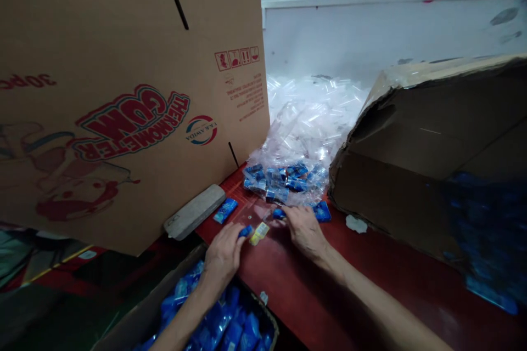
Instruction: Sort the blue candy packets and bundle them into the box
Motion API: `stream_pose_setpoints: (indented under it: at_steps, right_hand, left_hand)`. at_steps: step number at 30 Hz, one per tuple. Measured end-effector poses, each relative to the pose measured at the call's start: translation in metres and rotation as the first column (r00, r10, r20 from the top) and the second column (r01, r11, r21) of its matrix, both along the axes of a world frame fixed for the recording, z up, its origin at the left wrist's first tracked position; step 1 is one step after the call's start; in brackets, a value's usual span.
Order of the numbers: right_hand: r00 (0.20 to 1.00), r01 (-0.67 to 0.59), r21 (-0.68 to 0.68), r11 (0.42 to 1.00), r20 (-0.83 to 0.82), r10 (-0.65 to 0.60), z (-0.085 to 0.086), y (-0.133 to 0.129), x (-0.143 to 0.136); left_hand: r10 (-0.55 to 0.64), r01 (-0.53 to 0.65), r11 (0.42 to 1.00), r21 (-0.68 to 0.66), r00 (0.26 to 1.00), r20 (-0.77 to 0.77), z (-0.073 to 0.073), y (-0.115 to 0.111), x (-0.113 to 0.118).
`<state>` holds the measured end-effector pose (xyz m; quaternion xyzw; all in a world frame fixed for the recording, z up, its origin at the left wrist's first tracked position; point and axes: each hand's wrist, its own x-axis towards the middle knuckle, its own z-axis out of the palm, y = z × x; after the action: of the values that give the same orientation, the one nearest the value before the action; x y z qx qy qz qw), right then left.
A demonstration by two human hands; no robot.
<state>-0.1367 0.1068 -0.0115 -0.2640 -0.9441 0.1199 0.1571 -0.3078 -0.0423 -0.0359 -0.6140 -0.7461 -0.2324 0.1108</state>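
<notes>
My left hand (224,251) is closed on a small blue packet (246,231) over the red tabletop. Right beside that packet lies a yellow-and-white label-like piece (259,233). Further up, my right hand (303,228) pinches another blue item (279,213), which looks like a packet too. Under and behind its knuckles sits a blue packet (322,211). One more blue packet (225,210) rests on the table above my left hand. Several blue packets (275,176) lie in or under a clear plastic bag just beyond both hands.
A large printed cardboard carton (135,55) stands at the left, with a grey block (195,211) at its foot. An open carton (391,181) at the right holds blue packets. Below my left forearm is a box of blue packets (230,326). Clear plastic pieces (317,104) are heaped behind.
</notes>
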Motion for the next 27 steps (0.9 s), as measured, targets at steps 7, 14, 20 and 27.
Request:
stream_pose_setpoints:
  at_steps: [7,14,20,27]
  right_hand:
    - [0.994,0.112,-0.155,0.982,0.016,-0.111,-0.011,-0.047,-0.058]
    - [0.997,0.022,-0.206,0.978,0.072,-0.007,-0.007,-0.095,-0.062]
    - [0.957,-0.202,-0.377,0.904,0.120,0.264,-0.016,-0.164,-0.017]
    - [0.925,0.033,-0.543,0.839,0.335,0.180,-0.039,-0.174,-0.023]
  left_hand:
    - [0.018,-0.029,0.975,-0.219,0.999,-0.051,0.014,0.034,-0.047]
    - [0.064,-0.137,0.913,-0.385,0.978,-0.198,0.037,0.021,-0.033]
    - [0.062,-0.116,0.875,-0.471,0.990,-0.129,0.031,-0.073,-0.006]
    - [0.028,0.042,0.851,-0.524,0.992,0.125,0.003,-0.074,0.001]
